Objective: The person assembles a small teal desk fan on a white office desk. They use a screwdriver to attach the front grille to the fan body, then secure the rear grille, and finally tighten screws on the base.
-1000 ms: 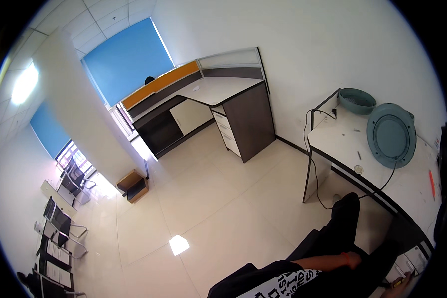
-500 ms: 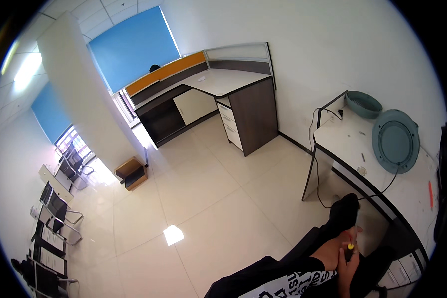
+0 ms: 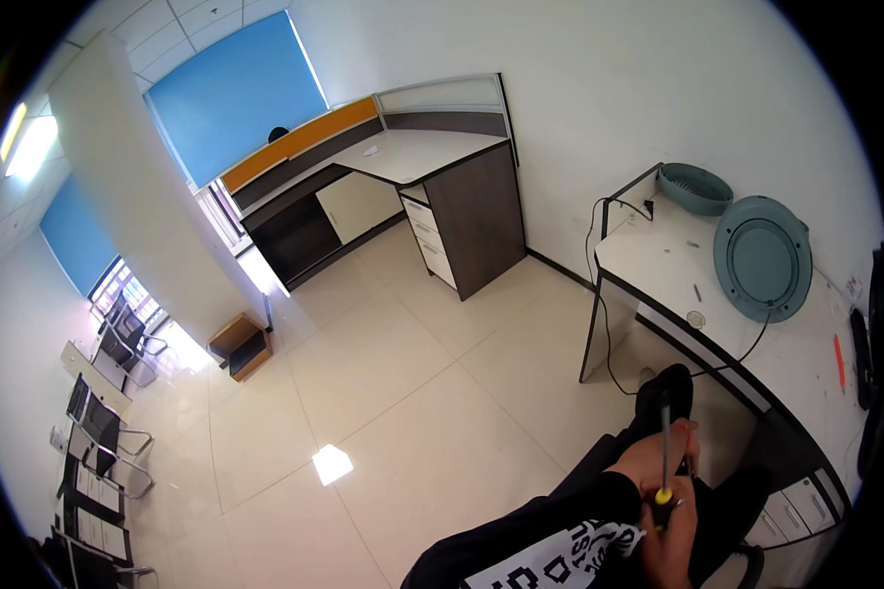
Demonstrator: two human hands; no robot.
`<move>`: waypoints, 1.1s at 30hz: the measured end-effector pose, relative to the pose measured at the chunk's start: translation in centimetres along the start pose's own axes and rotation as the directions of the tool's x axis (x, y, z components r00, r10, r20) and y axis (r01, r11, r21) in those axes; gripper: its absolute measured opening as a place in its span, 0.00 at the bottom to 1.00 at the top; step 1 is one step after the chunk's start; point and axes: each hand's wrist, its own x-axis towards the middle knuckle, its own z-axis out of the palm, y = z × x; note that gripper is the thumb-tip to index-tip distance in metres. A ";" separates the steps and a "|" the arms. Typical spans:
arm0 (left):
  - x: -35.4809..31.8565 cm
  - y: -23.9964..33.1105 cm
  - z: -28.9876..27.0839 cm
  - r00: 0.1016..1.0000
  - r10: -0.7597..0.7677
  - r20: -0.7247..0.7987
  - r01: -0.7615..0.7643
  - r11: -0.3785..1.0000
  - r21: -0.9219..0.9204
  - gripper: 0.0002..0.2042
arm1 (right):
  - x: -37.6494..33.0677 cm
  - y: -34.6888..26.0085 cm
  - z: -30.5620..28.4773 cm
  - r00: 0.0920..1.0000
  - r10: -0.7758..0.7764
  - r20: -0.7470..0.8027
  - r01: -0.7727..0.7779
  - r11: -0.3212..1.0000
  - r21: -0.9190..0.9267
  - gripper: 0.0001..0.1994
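Observation:
At the lower right, my right hand [image 3: 672, 530] is closed round the yellow-and-black handle of a screwdriver [image 3: 666, 447], whose long metal shaft points up the picture. Just beyond it, past my bare left forearm, my left hand [image 3: 691, 442] has its fingers curled in. A small dark thing shows between the two hands, too small to name. Both hands are above my lap, apart from the desk [image 3: 648, 257]. On that desk a round grey-green fan-like housing [image 3: 762, 260] leans against the wall, with a grey-green slotted bowl-shaped cover [image 3: 695, 188] behind it.
A black cable [image 3: 607, 339] hangs over the desk edge, and another runs from the housing. Small parts, a round pale piece [image 3: 695, 319] and a red-orange tool [image 3: 839, 363] lie on the desk. A corner desk [image 3: 432, 147], open cardboard box [image 3: 241, 346] and chairs [image 3: 103, 417] stand farther off.
The screwdriver has swung so its shaft now shows clearly, rising from my right hand. My view has shifted slightly, moving the room left and up in the picture.

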 end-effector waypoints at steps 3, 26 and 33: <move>-3.7 3.9 0.5 1.000 0.013 -0.017 -0.014 0.999 -0.053 0.13 | 1.9 0.6 0.4 0.973 0.146 -0.178 -0.133 0.988 0.085 0.08; 22.7 -9.5 -0.3 -0.412 -0.717 0.562 -0.436 -0.386 -0.813 0.21 | 7.1 2.1 -1.6 0.971 -0.194 -0.141 0.172 0.973 -0.156 0.12; 26.0 -12.7 0.1 -0.599 -0.630 0.494 -0.393 -0.306 -0.867 0.16 | 4.0 2.8 -2.2 0.995 -0.078 0.062 0.067 0.985 0.160 0.10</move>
